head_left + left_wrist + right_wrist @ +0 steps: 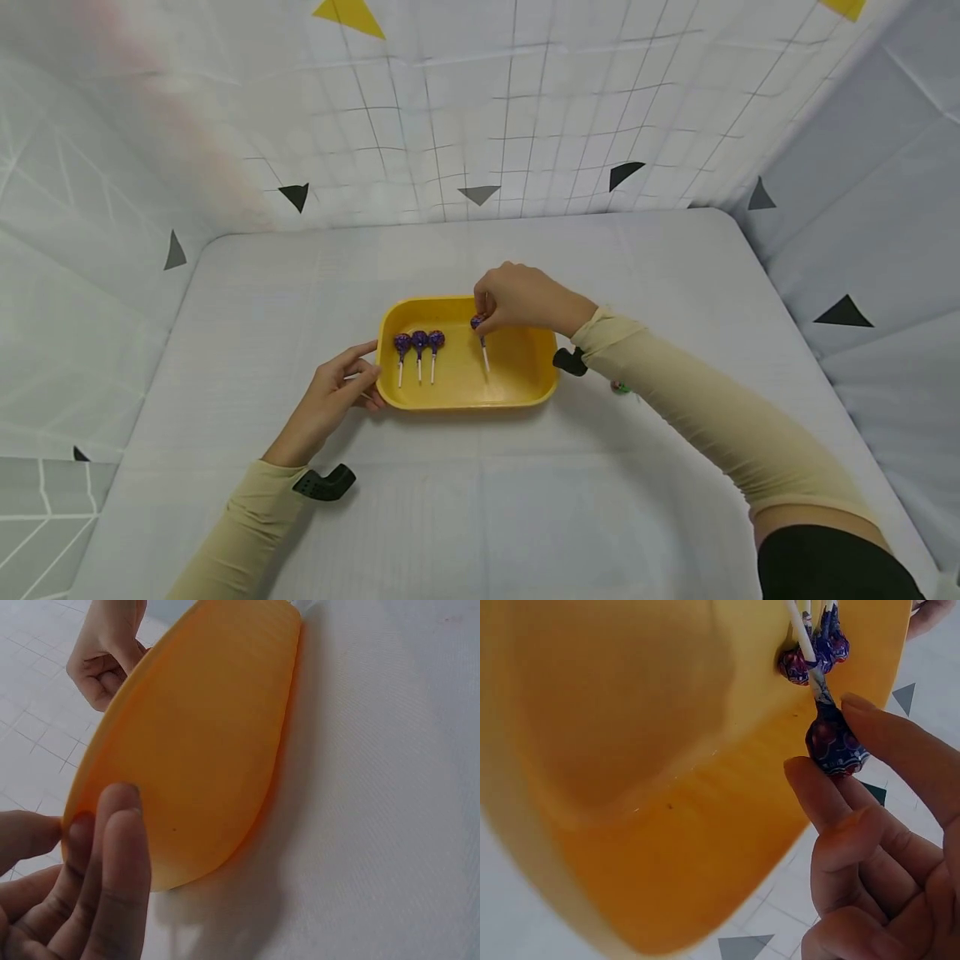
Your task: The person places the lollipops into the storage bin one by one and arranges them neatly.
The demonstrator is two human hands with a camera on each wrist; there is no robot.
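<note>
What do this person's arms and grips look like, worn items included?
The left grip and right grip are ungloved. Pale beige sleeves cover both forearms, with a small black attachment at each wrist. A black sleeve shows farther up on the right.

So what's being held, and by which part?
The right hand pinches a purple-wrapped lollipop by its round head; the left hand holds the yellow tray's rim.

Before you spreads a white-covered table (pixel 570 517), rounded at its far corners. Beyond it you see a white backdrop sheet (pixel 450 83) — thin dark grid lines (pixel 507 104), yellow patches (pixel 351 15) up top. The right-hand sheet (pixel 885 208) carries a black triangle (pixel 843 312); the left-hand sheet (pixel 75 308) shows pale lines (pixel 71 517).
</note>
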